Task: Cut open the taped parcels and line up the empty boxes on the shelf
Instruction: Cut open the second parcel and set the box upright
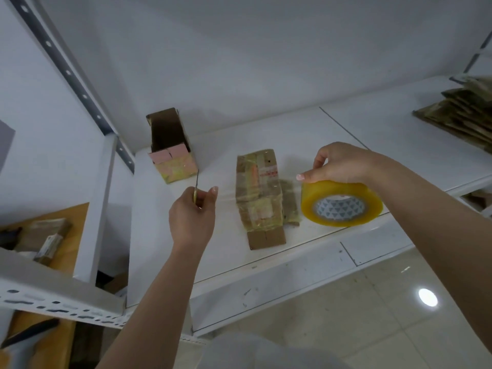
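So the taped parcel (259,198) is lying flat on the white shelf (372,134), between both hands. The left hand (193,219) has its fingers curled round a small blade (196,182), and the right hand (343,163) pinches the top of the yellow tape roll (342,203). An opened box (170,145) stands further back. The parcel looks light and stiff-ish, but all that glossy tape probably makes it slippery, so I'd grip it by the bare cardboard end.

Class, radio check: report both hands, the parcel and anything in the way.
Left hand grips scissors and the tape end. Right hand holds tape roll. Taped parcel lies flat between them, uncut. Open box stands behind.
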Tool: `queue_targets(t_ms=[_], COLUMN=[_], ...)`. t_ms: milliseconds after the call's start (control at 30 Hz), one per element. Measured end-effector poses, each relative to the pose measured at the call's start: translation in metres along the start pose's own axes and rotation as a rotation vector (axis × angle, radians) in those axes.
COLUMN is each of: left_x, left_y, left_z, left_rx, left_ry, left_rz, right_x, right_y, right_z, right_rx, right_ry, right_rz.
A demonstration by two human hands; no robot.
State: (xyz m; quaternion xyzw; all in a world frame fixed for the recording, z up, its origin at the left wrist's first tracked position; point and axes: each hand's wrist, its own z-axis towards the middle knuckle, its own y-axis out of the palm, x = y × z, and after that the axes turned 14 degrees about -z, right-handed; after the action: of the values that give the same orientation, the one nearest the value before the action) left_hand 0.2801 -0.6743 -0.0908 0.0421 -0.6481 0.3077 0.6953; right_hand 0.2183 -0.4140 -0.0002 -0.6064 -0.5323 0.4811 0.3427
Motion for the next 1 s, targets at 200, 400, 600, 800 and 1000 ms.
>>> queue_targets(t_ms=[200,400,600,800,1000], left_x=[-0.009,-0.021,-0.039,-0.042,-0.043], left_y=[0.006,0.018,0.039,0.057,0.067], left_z=[0.003,0.005,-0.008,-0.014,-0.025], left_rx=[-0.004,-0.096,-0.182,-0.224,-0.256], left_ry=[-0.047,-0.133,-0.333,-0.556,-0.697], left_rz=[0.019,0.021,-0.175,-0.336,-0.421], right_x=[-0.003,0.001,-0.005,-0.017,-0.016], right_y=[0.007,0.021,0.042,0.049,0.051], right_z=[0.014,0.031,0.038,0.043,0.044], right_rx=[-0.057,-0.142,-0.210,-0.206,-0.203], right_ry=[0.040,0.092,0.110,0.081,0.072], right_rz=[-0.092,-0.184,-0.169,-0.231,-0.221])
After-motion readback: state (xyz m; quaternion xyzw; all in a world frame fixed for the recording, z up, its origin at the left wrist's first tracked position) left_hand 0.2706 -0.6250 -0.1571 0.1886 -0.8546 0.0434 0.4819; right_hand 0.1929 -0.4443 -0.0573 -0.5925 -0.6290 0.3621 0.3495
